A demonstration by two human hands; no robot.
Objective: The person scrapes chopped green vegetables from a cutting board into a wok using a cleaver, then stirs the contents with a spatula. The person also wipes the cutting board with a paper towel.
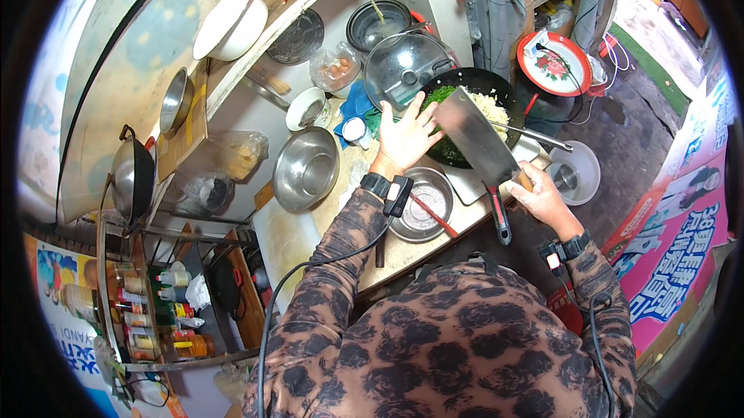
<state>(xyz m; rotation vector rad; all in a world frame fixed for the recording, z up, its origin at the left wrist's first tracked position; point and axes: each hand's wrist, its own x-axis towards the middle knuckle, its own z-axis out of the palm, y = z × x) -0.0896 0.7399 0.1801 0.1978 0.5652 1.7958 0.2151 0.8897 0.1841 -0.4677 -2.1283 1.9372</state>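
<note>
My right hand (540,192) grips the wooden handle of a broad cleaver (478,137), its blade held over a black wok (507,82). Chopped green herbs (439,98) and a pale chopped food (491,111) lie in the wok, partly hidden by the blade. My left hand (409,134) is held flat with fingers spread, near the blade's far end, and holds nothing. A metal utensil handle (537,137) sticks out over the wok's right rim. The black and red wok handle (500,217) points towards me below the cleaver.
A steel basin (306,169) and a steel bowl (437,197) with a red stick across it stand on the worktop (349,275). Behind are a glass lid (401,63) and a bag of eggs (336,69). To the right are a red-rimmed tray (583,63) and a white bucket (588,174).
</note>
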